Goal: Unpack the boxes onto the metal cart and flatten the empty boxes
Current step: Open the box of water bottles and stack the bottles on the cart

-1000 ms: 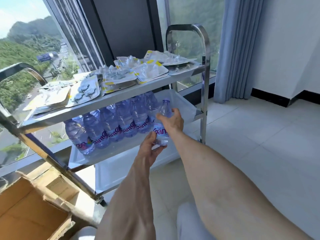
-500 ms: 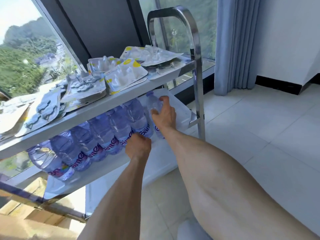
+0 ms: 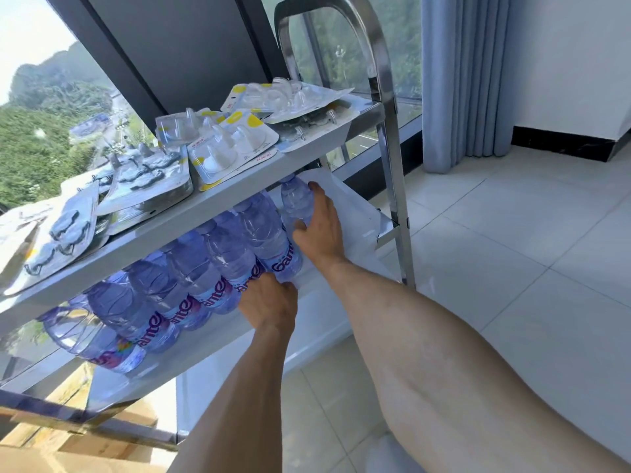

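A steel cart stands by the window. Its middle shelf holds a row of several clear blue water bottles. At the row's right end my right hand grips the last bottle, thumb on its near side and fingers round its far side. My left hand rests at the shelf's front edge, its curled fingers against the bases of the bottles beside it. The top shelf carries several blister packs of plastic hooks.
An open cardboard box lies on the floor at lower left, partly under the cart. A lower cart shelf shows below the bottles. A blue curtain hangs at right over white floor tiles.
My right hand carried the bottle from the shelf's front edge in to the end of the row. My left hand let go of its base and moved to the neighbouring bottles. The camera came closer.
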Demonstrator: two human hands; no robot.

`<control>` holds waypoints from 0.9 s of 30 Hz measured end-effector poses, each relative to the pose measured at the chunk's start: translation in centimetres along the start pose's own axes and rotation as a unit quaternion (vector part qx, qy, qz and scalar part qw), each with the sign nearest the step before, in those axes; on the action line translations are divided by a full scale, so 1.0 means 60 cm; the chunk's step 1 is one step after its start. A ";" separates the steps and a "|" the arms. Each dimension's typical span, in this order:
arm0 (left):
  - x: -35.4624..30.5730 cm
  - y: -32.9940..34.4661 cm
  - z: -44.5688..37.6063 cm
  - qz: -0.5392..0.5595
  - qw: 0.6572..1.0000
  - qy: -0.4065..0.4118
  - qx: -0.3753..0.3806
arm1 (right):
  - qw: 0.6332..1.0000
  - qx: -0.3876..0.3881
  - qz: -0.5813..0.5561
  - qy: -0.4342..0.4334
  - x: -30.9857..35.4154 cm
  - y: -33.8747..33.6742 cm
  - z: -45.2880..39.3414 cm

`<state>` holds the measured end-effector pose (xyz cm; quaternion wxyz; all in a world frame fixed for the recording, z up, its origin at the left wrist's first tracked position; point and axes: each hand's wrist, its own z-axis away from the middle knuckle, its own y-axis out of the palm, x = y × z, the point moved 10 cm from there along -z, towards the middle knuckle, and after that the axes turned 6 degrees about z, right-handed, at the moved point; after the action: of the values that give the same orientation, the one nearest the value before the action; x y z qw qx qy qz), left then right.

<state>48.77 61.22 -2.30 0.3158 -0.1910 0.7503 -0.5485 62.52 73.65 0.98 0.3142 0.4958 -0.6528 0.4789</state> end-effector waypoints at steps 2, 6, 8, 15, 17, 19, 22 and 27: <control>0.000 0.003 0.007 0.018 1.000 0.010 -0.001 | 0.999 0.005 0.049 0.020 -0.022 0.001 0.010; 0.019 -0.005 0.017 0.096 0.994 -0.001 -0.046 | 0.984 0.030 0.150 0.091 -0.072 0.011 0.010; 0.025 -0.008 0.020 0.119 0.990 0.004 -0.069 | 0.982 0.035 0.158 0.096 -0.076 0.019 -0.005; 0.035 0.000 0.015 0.110 0.989 0.038 -0.096 | 0.991 0.040 0.101 0.082 -0.087 0.067 -0.076; 0.032 0.003 0.014 0.095 0.986 0.068 -0.116 | 0.991 0.045 0.098 0.081 -0.092 0.086 -0.105; 0.027 0.005 0.013 0.082 0.982 0.099 -0.136 | 0.990 0.046 0.106 0.075 -0.095 0.106 -0.131; 0.024 0.010 0.007 0.079 0.979 0.109 -0.153 | 0.990 0.046 0.119 0.063 -0.096 0.134 -0.164; 0.020 0.016 0.012 0.098 0.974 0.121 -0.164 | 0.989 0.063 0.120 0.065 -0.104 0.166 -0.205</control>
<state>48.46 60.27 -3.69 0.2392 -0.0983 0.8777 -0.4035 54.24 87.81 -3.44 0.2649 0.4004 -0.6541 0.5845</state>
